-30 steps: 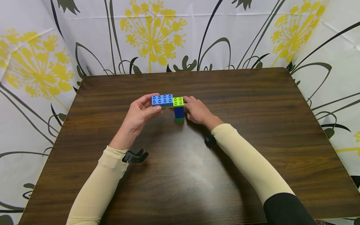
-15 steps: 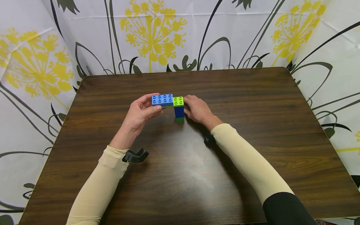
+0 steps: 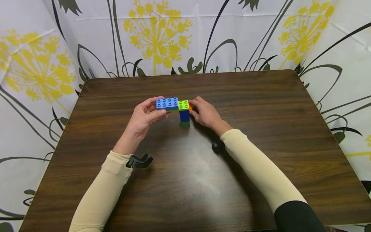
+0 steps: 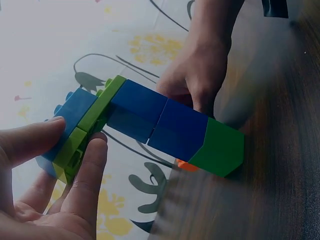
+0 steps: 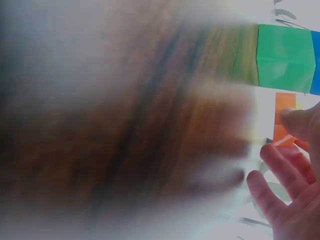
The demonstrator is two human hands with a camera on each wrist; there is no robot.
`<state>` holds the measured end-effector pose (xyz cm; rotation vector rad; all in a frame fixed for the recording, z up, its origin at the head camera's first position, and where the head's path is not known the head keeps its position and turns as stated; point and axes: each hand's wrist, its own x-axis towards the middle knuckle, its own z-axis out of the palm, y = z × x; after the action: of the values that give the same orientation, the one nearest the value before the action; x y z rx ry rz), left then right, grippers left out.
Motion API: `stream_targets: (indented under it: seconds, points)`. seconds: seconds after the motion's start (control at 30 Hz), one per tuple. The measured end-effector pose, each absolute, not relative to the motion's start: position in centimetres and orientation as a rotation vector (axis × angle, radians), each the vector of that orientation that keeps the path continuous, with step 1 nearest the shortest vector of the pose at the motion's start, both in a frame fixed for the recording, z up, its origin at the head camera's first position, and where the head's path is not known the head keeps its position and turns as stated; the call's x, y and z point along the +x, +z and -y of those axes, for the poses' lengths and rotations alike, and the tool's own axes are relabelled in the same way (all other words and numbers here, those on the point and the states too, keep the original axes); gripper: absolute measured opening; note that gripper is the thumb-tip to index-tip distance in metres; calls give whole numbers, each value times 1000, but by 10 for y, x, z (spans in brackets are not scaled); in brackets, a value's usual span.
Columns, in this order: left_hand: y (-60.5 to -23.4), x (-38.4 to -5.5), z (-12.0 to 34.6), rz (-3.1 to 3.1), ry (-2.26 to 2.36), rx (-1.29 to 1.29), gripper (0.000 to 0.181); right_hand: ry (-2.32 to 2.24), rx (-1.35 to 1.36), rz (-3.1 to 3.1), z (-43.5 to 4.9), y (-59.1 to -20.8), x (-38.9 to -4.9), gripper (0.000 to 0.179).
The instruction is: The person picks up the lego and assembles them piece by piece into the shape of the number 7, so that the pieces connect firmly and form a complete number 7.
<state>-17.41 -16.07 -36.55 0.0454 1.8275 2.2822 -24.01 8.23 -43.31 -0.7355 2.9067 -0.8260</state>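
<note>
A toy brick build stands upright on the table: a green brick (image 3: 185, 124) at the foot, dark blue bricks (image 4: 159, 116) stacked above it, and a lime green layer (image 3: 183, 105) on top that juts out to the left. On that overhang sits a light blue eight-stud brick (image 3: 167, 103). My left hand (image 3: 142, 117) pinches this overhanging end between thumb and fingers. Behind the tower, my right hand (image 3: 205, 112) grips an orange brick (image 5: 284, 117) between thumb and fingers, close beside the column. Most of the orange brick is hidden in the head view.
The brown wood-grain table (image 3: 261, 106) reaches out around the build on all sides. A floral sheet (image 3: 220, 35) hangs along its far edge and at both sides. Black wrist straps (image 3: 139, 160) sit at both sleeves.
Orange now shows just right of the tower, between it and my right hand. The right hand and forearm have shifted slightly; the left hand and the build stay nearly still.
</note>
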Motion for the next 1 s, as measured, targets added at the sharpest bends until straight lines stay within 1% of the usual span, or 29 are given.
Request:
stream_targets:
  seconds: [0.33, 0.7, 1.0]
  points:
    - [-366, -174, 162, -1819, 2285, 55, 51, -1101, -740, -2864, -92, -420, -225, 39]
    - [-366, -175, 162, -1804, 2291, 56, 51, -1203, -662, -2883, -107, -394, -210, 40]
    - [-366, -176, 161, -1794, 2294, 57, 52, -1314, -711, -2886, -117, -383, -202, 39]
